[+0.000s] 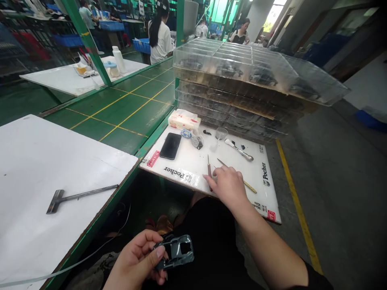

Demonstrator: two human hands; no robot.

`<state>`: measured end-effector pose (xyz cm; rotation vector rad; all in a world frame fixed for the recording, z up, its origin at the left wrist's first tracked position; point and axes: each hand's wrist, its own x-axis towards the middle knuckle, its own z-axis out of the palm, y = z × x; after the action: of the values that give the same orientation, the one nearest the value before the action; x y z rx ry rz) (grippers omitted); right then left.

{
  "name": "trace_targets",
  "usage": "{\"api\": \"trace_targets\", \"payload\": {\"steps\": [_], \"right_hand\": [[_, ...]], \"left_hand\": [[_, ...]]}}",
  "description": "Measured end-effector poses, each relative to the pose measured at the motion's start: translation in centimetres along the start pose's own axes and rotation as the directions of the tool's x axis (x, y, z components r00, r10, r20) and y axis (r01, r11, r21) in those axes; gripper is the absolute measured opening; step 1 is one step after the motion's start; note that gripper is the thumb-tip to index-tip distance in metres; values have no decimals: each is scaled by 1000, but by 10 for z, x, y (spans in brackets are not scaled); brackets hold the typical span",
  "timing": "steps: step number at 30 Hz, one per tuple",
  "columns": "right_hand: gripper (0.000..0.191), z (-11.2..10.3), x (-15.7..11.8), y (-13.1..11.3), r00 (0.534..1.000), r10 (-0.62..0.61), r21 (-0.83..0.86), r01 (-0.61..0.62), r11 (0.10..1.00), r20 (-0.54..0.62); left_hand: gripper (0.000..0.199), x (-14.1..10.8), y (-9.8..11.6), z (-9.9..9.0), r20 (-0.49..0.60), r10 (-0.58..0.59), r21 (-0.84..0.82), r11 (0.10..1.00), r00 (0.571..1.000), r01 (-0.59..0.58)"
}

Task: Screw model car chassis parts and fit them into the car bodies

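My left hand point(143, 257) is closed on the edge of a dark grey model car body shell point(181, 250), thumb on top, with its window openings showing. It is held low, above my lap. My right hand point(228, 183) is over the white board point(193, 173), palm down, thumb apart from the curved fingers. Beside the thumb lies a thin pointed tool with a red-brown handle point(209, 173), which the thumb seems to touch. A slim tool with a yellow handle point(250, 187) runs partly under the fingers. Whatever lies beneath the palm is hidden.
Around the board lie a phone point(170, 146), a tissue pack point(184, 119), a clear cup point(221, 133) and a metal-handled tool point(242, 151). Clear trays of dark model cars point(256, 76) are stacked behind. A T-shaped metal tool point(78, 196) rests left. People work farther back.
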<state>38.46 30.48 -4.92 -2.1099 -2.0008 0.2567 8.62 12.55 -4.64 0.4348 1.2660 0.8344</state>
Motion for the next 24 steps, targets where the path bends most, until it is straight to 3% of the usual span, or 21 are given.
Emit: {"api": "trace_targets", "payload": {"steps": [4, 8, 11, 14, 18, 24], "right_hand": [[26, 7, -5, -3, 999, 46, 2, -46, 999, -7], [28, -15, -20, 12, 999, 36, 126, -33, 991, -21], [41, -31, -40, 23, 997, -24, 364, 49, 930, -72], [37, -38, -61, 26, 980, -103, 558, 183, 809, -171], [25, -35, -82, 22, 953, -205, 618, 301, 727, -223], [27, -34, -90, 16, 919, -284, 651, 394, 649, -272]], "left_hand": [[62, 4, -2, -3, 71, -11, 34, 999, 997, 8], [62, 0, -7, -3, 78, -4, -3, 1000, 997, 5], [60, -3, -10, -1, 82, -8, -61, 998, 997, 13], [57, -4, -10, 0, 92, -11, -110, 994, 996, 21], [56, -5, -8, 1, 111, 0, -148, 989, 994, 17], [55, -8, -7, 0, 127, 13, -185, 983, 992, 11]]}}
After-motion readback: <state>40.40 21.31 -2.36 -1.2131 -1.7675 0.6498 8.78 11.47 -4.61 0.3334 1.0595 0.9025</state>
